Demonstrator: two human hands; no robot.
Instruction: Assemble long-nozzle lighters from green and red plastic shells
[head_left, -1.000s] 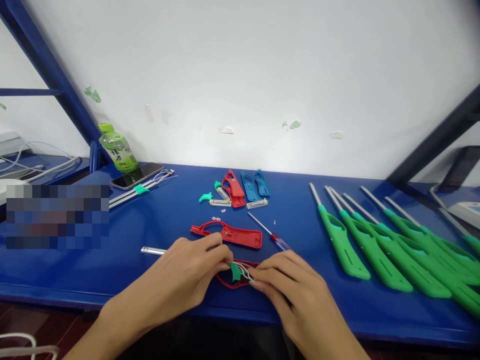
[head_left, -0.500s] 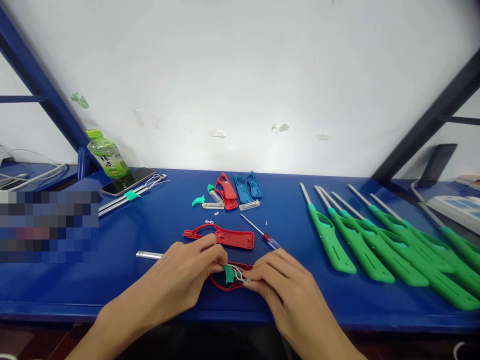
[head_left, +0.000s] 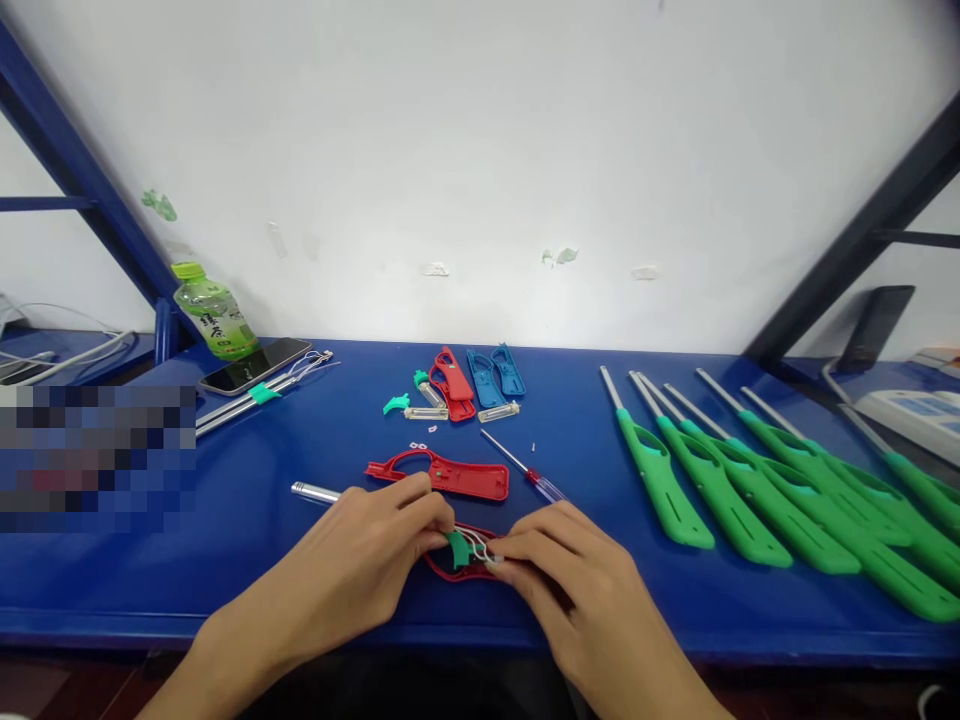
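My left hand (head_left: pixel 375 540) pinches the green trigger piece (head_left: pixel 459 549) over a red shell half (head_left: pixel 450 574) near the table's front edge. A silver tube (head_left: pixel 315 492) sticks out to the left from behind that hand. My right hand (head_left: pixel 574 560) has its fingertips together on the white wires (head_left: pixel 478 546) and a small clear part at their end. Another red shell half (head_left: pixel 469 478), its inside facing up, lies just beyond my hands. A screwdriver (head_left: pixel 534 477) with a clear and red handle rests behind my right hand.
Several green lighters (head_left: pixel 664 490) lie on the right of the blue table (head_left: pixel 300 590). Farther back are red shells (head_left: pixel 453 385), blue shells (head_left: pixel 487 378) and clear tanks (head_left: pixel 426 412). At left are a bottle (head_left: pixel 217 318), a phone (head_left: pixel 259 364) and wired metal tubes (head_left: pixel 232 408).
The silver tube has shifted a little to the right and tilted, its outer end now slightly farther back. Both hands keep nearly the same place and grip.
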